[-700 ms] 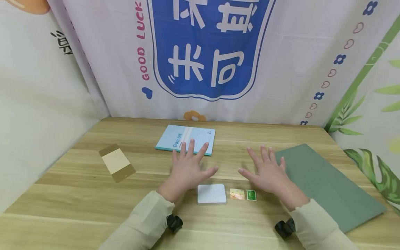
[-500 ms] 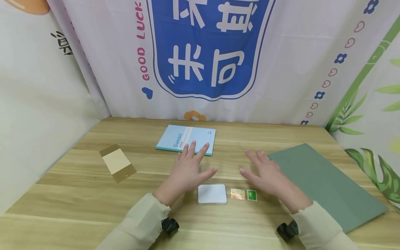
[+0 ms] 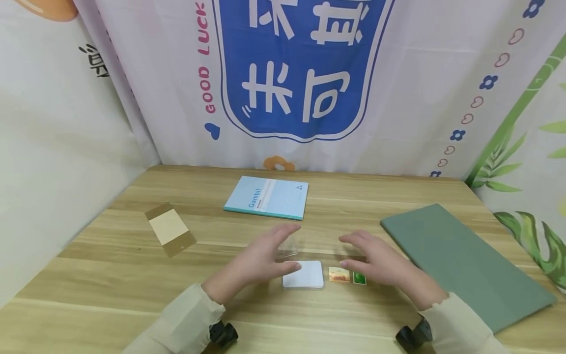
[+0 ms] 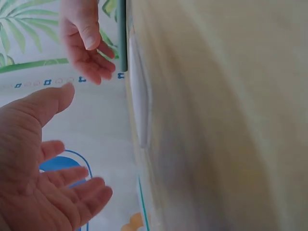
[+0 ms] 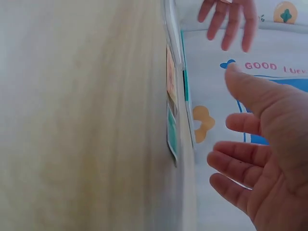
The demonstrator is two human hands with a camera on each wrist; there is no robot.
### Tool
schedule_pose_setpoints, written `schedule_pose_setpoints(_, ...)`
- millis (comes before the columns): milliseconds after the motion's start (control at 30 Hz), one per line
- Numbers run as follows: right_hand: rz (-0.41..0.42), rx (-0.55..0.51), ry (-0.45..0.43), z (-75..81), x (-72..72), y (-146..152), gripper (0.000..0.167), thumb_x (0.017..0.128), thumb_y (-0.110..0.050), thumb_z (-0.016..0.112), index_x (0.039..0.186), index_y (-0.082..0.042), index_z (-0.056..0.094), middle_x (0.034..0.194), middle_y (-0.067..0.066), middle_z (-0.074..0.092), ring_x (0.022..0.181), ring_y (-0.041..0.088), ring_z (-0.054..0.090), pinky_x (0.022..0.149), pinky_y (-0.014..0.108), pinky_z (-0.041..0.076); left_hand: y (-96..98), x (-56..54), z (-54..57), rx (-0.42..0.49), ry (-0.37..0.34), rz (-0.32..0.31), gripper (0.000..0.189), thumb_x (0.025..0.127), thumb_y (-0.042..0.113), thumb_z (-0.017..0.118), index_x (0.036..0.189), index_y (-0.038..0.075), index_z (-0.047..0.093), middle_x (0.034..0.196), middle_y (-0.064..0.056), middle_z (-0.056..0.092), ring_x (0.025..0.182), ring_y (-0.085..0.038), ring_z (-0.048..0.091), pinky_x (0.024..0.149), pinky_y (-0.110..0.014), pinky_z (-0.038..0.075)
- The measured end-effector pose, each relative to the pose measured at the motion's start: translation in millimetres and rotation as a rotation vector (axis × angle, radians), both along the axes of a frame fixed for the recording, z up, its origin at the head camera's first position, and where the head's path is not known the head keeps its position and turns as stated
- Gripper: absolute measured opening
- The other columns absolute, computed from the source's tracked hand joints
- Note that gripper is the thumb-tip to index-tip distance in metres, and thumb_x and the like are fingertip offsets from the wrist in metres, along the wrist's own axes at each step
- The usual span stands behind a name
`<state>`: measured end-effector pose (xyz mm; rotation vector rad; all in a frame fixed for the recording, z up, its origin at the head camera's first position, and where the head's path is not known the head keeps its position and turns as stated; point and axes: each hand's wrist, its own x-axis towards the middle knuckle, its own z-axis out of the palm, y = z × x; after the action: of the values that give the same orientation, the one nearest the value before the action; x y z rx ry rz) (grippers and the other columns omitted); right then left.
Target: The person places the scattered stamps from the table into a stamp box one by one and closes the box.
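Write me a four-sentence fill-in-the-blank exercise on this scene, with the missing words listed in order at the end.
1. The largest word on the light blue notebook is ____.
2. Of the left hand and the right hand, the one nearer the big flat board is the ____ one.
3. The small orange-toned piece lies between the white rounded-corner piece and a second small piece that is mainly ____.
4. The pink lettering reads GOOD ____.

Missing words: Gambit; right; green; LUCK
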<state>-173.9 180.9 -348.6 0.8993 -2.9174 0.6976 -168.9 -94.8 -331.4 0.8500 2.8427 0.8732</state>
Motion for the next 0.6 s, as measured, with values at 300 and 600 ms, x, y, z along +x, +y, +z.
schedule_pose_setpoints(300,0.08,-0.138,-0.128,-14.3,-4.0,5,0.042,0.083,-0.035,0.066,0.115,-0.007,0.061,0.102,0.0,0.061,0.09,0.013,0.057,0.077,0.029,0.049,-5.4,1.7,-7.8,-0.018,-0.081,-0.08,0.054,0.076,0.023,0.076,0.122,0.004,0.056,0.117,-0.009,0.059,0.1,-0.021,0.057,0.086,-0.036,0.047)
schedule_pose_setpoints(600,0.098,-0.281,-0.209,-26.6,-8.3,7,0.027,0.081,-0.027,0.07,0.102,-0.011,0.066,0.094,-0.002,0.059,0.081,0.005,0.053,0.071,0.023,0.046,-6.5,0.9,-14.5,-0.068,-0.117,-0.063,0.049,0.072,0.02,0.079,0.115,0.002,0.061,0.099,-0.002,0.06,0.089,-0.014,0.055,0.079,-0.03,0.048)
